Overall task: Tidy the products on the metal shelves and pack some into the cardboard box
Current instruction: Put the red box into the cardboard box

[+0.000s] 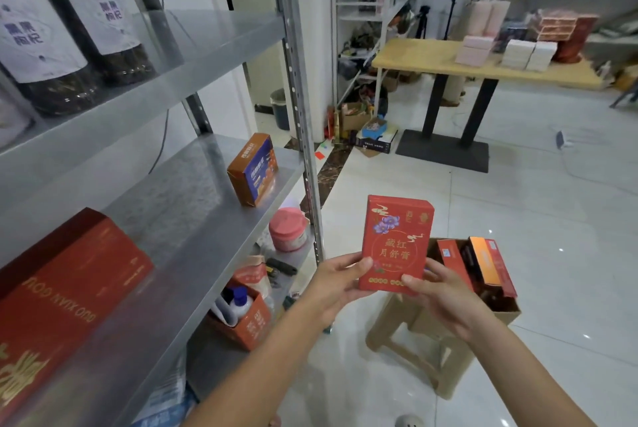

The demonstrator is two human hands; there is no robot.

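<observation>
A small red product box (397,237) with purple flowers and gold characters stands upright in both my hands. My left hand (336,283) grips its lower left corner and my right hand (436,292) grips its lower right corner. Just behind and below it, an open cardboard box (504,311) rests on a beige plastic stool (411,344) and holds several red and orange packs. The metal shelves (193,219) stand at my left, with an orange-and-blue box (253,169) on the middle shelf.
A large red carton (62,288) lies on the middle shelf; two dark bottles (69,29) stand on the shelf above. A pink-lidded jar (288,228) and an open orange box (247,318) sit lower down. A wooden table (483,64) with stacked boxes and another person stand across the white tiled floor.
</observation>
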